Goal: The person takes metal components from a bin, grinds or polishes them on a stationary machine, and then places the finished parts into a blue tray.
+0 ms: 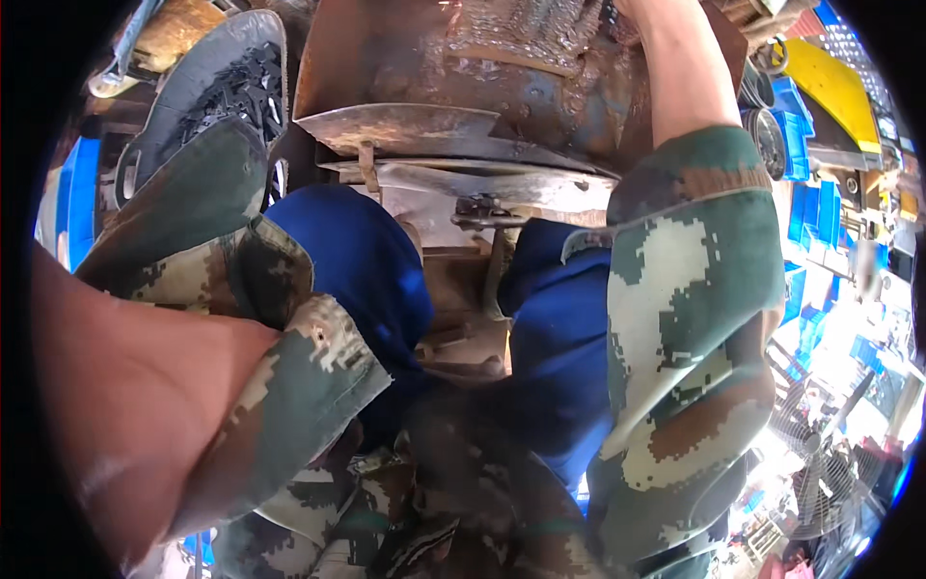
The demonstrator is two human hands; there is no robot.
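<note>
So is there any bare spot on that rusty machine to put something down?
Hardly. The rusty plate has a bare patch between its left edge and the rough welded lump. Below it, the grey metal blades and the knees in blue trousers crowd the gap. The tray of black parts is full.

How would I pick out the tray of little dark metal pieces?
Start at the big rusty metal machine at the top of the view, above the person's blue-trousered knees. Look to its left, above the camouflage sleeve: the grey tray lies there tilted. Unlike the bright blue bins far right, it holds a heap of small black parts.
</note>
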